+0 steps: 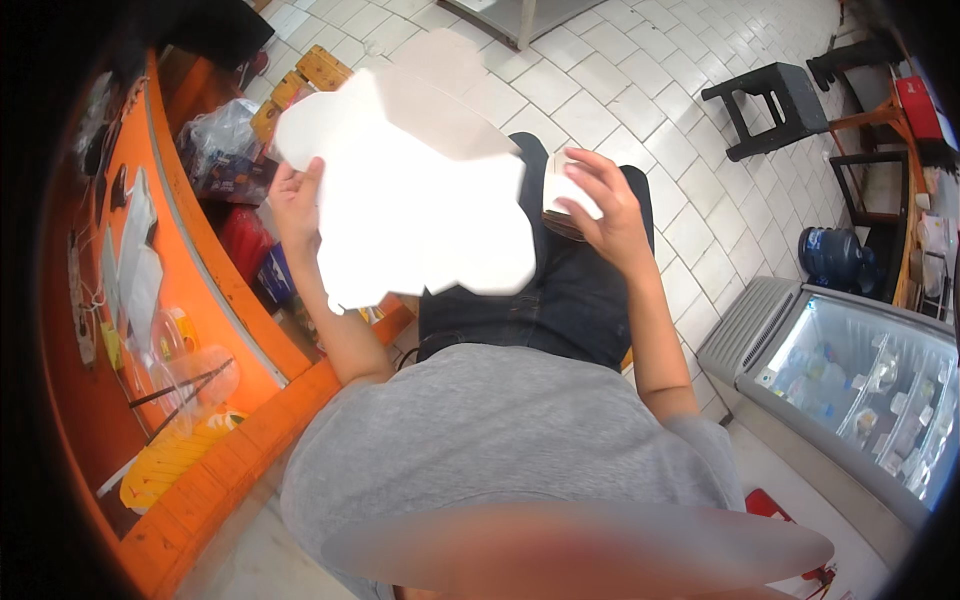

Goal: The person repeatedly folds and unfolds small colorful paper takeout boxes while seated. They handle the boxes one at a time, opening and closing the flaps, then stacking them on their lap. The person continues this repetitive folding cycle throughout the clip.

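A large flat white cardboard box blank [420,217] with cut flaps spreads over the lap. My left hand [296,195] grips its left edge between thumb and fingers. Over my right thigh lies a small stack of folded white and brown card [559,184]. My right hand [600,199] is at that stack, with fingers spread and curved over its right side; whether it grips the card cannot be told. Dark trousers show beneath both.
At left is an orange counter [225,300] with plastic lids and a yellow packet [176,457]. A glass-topped display fridge [847,382] stands at right, near blue water bottles [832,255]. A black stool [776,109] is on the tiled floor.
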A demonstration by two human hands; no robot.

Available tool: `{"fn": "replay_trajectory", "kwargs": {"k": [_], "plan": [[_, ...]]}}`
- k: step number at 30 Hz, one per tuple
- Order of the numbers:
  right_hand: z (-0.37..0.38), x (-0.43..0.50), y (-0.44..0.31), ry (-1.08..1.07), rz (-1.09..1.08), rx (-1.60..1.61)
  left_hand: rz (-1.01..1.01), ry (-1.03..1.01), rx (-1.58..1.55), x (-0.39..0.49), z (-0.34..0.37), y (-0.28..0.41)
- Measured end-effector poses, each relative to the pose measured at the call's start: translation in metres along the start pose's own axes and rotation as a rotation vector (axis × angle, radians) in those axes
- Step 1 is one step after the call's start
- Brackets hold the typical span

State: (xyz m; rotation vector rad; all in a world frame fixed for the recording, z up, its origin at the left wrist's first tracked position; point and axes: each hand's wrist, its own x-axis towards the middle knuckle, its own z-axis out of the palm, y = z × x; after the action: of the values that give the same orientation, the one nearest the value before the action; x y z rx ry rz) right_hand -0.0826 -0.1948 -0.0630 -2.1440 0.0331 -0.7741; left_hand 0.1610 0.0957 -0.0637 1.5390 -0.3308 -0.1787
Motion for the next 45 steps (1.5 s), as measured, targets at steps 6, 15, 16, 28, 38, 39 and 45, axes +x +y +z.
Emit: {"fn": "replay_trajectory", "kwargs": {"k": [6, 15, 16, 28, 38, 39, 45], "plan": [[0.008, 0.010, -0.017, 0.047, -0.030, 0.204, -0.233, -0.271, -0.184, -0.025, 0.072, 0.000], [-0.024, -0.011, -0.012, 0.034, -0.049, 0.252, -0.382, -0.432, -0.161, -0.035, 0.089, -0.007], [-0.025, -0.013, -0.013, 0.034, -0.015, 0.287, -0.380, -0.433, -0.172, -0.036, 0.089, -0.008], [-0.022, -0.007, -0.056, 0.123, -0.125, 0.642, -0.436, -0.404, 0.141, -0.056, 0.131, -0.010], [-0.024, -0.001, -0.071, 0.075, -0.037, 0.180, -0.420, -0.887, -0.479, -0.097, 0.118, 0.086], [-0.021, -0.002, -0.072, 0.054, 0.033, 0.211, -0.375, -0.916, -0.400, -0.100, 0.120, 0.091], [-0.008, -0.009, -0.074, 0.184, 0.243, 0.385, -0.516, -0.777, -0.276, -0.108, 0.133, 0.087]]}}
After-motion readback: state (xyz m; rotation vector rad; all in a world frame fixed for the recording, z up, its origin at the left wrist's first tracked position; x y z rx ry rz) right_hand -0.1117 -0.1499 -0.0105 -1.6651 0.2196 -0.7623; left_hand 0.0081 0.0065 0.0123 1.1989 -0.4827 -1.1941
